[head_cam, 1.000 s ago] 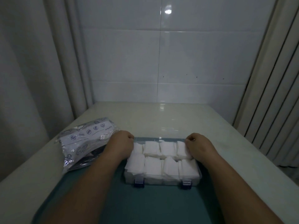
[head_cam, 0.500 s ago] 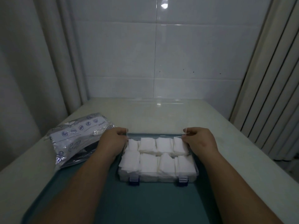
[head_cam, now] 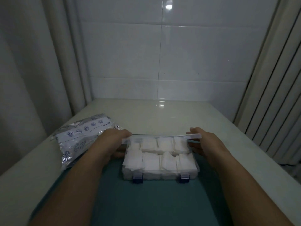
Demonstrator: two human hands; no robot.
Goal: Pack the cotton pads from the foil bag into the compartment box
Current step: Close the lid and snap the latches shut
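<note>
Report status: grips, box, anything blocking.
Left grip and right grip pinch ends of the clear plastic lid, not yet down. Clear compartment box full of white square cotton pads. Near-left pads stick over the rim, may snag.

Foil bag [head_cam: 81, 137] partly behind left hand [head_cam: 112, 141]

A pale, glossy table [head_cam: 162, 115] fills the middle of the frame, and a dark teal mat [head_cam: 154, 201] lies on its near part, running down to the lower edge. Behind it a wall of large white tiles [head_cam: 195, 54] spans the upper centre, with a bright glare spot [head_cam: 168, 6] near the top and a few small dark specks [head_cam: 197, 73] lower right. A light curtain [head_cam: 32, 70] hangs in folds along the left side, and a pleated cream curtain [head_cam: 273, 95] with dark vertical creases covers the right.
</note>
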